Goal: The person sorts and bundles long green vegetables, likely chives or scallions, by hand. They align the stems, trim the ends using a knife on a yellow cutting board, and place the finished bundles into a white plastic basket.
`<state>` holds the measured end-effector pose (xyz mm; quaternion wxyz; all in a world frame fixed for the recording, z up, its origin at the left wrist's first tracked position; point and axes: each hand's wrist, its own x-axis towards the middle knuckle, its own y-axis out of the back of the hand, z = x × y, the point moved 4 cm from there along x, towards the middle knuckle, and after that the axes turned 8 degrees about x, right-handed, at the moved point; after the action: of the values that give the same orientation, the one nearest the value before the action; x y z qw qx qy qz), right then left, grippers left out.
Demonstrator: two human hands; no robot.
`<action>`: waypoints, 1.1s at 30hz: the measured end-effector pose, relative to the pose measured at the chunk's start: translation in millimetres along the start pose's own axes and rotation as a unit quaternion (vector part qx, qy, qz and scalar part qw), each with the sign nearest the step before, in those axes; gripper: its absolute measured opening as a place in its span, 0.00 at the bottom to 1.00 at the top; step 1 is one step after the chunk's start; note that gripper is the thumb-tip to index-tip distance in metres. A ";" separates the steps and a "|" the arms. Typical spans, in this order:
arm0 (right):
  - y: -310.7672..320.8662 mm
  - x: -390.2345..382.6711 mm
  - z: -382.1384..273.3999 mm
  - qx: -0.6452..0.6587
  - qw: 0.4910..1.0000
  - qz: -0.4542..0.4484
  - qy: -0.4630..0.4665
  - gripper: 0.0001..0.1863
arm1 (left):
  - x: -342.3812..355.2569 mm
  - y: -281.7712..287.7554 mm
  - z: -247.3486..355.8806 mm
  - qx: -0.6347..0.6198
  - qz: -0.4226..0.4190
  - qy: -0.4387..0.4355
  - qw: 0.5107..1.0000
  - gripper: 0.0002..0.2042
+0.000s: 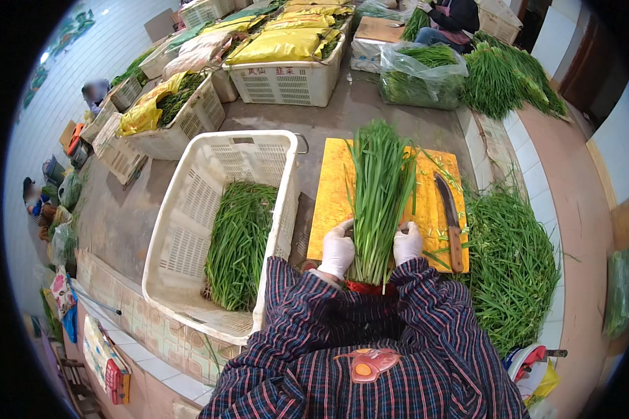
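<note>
The white-gloved left hand [337, 251] grasps the lower left side of a green leafy bundle [381, 195], and the right hand [407, 244], also gloved, grips its right side. The bundle is over a yellow board [330, 188], pale stem ends toward the person, leaf tips pointing away. 1 wooden-handled knife [449, 223] lies on the board, right of the bundle. Left of the board, a white crate [171, 230] holds more greens [241, 244]; a loose green heap [514, 265] lies to the right.
</note>
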<state>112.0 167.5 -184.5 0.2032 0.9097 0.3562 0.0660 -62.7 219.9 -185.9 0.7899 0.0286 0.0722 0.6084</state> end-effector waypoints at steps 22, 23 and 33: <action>-0.9 -7.3 -2.8 0.021 0.999 0.004 0.033 0.04 | 38.4 6.0 -3.4 0.285 0.140 0.056 0.946 0.04; -2.1 -6.4 2.4 0.032 0.999 0.007 0.033 0.04 | 37.4 7.5 -3.5 0.298 0.146 0.058 0.942 0.04; 1.8 -14.6 4.5 0.054 0.998 -0.011 0.002 0.05 | 16.0 26.0 -14.8 0.160 0.204 0.058 0.964 0.03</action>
<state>103.5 155.0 -187.5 0.1537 0.9153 0.3695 0.0458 -85.8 241.4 -198.3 0.6287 0.1336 0.2065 0.7377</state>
